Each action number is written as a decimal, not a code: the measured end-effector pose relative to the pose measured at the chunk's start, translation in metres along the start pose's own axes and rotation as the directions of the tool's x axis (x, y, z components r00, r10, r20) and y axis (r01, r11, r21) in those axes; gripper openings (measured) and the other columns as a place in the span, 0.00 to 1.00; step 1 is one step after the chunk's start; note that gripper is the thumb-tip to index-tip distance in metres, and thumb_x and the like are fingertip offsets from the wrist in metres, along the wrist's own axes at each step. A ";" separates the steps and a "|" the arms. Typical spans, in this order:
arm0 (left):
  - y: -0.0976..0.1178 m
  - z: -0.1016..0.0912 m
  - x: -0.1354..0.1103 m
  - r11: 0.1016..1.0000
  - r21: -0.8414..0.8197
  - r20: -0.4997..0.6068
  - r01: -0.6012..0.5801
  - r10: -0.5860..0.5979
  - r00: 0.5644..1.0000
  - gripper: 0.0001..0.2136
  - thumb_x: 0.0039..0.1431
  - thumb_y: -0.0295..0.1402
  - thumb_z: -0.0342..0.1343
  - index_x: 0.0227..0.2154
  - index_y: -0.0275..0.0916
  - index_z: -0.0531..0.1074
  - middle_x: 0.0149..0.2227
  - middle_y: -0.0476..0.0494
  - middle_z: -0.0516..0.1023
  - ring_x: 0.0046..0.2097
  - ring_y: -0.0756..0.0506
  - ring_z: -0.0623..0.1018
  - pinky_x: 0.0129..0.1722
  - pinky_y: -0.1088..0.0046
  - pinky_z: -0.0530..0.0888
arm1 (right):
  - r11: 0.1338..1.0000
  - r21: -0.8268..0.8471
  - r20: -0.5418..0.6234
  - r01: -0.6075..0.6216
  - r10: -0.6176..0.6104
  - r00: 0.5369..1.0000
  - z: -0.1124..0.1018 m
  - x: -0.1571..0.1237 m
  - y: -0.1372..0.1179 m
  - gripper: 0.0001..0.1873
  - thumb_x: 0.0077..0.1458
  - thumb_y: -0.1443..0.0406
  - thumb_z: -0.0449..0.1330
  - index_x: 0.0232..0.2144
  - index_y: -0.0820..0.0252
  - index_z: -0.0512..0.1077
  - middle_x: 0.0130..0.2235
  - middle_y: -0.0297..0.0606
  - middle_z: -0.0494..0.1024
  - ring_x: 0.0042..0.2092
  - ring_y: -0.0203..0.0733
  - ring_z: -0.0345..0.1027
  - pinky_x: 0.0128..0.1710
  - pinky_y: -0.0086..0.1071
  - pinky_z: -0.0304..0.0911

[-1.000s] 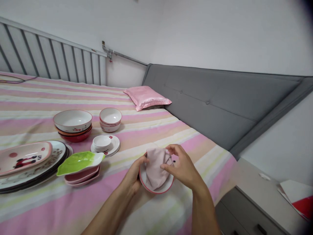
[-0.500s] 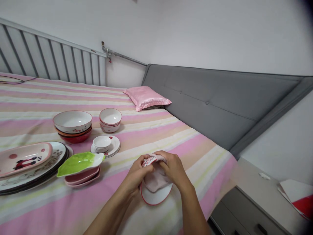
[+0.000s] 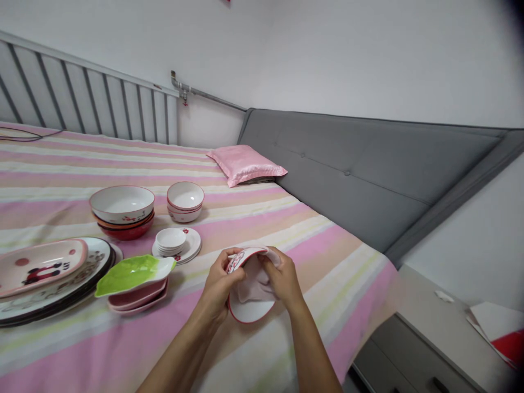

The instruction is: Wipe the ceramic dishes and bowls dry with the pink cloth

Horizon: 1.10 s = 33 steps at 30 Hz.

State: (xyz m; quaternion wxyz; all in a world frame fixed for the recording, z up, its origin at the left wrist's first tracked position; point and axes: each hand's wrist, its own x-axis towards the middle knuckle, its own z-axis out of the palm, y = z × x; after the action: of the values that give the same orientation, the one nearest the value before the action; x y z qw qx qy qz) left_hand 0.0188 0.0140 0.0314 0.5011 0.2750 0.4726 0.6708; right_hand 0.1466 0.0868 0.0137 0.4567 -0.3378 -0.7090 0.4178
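Note:
A white bowl (image 3: 249,313) with a red rim and a red pattern is held tilted above the bed's front edge. My left hand (image 3: 223,281) grips its left side, thumb over the rim. My right hand (image 3: 282,278) is closed on a pale pink cloth (image 3: 256,284), which it presses against the inside of the bowl. The cloth and my fingers hide much of the inside. Left of my hands lie a green leaf-shaped dish (image 3: 131,275) on pink dishes (image 3: 137,299), and small white bowls (image 3: 171,238) on white plates (image 3: 193,243).
Further back stand a stack of large bowls (image 3: 123,203) and a stack of medium bowls (image 3: 185,196). Oval plates (image 3: 45,265) lie at the left. A pink pillow (image 3: 245,164) rests by the grey headboard (image 3: 347,158). A nightstand (image 3: 438,322) stands at the right.
Both hands have risen slightly and moved a little left with the bowl and cloth. The bowl has turned, showing more of its patterned rim. The stacked dishes have not moved.

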 end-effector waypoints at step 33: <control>-0.018 0.002 -0.009 0.788 0.239 -0.141 -0.567 0.606 0.783 0.24 0.44 0.31 0.57 0.47 0.43 0.62 0.47 0.45 0.67 0.49 0.42 0.70 0.47 0.71 0.67 | 0.407 0.767 0.123 -0.497 0.666 0.735 0.076 -0.021 -0.017 0.11 0.42 0.67 0.59 0.32 0.63 0.72 0.30 0.39 0.77 0.28 0.37 0.71 0.21 0.26 0.62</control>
State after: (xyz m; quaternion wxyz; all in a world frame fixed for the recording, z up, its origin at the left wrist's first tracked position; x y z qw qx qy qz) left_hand 0.0306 0.0069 0.0170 0.1861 0.3810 0.4729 0.7724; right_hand 0.0813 0.0399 0.0040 0.4472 -0.3805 -0.2513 0.7695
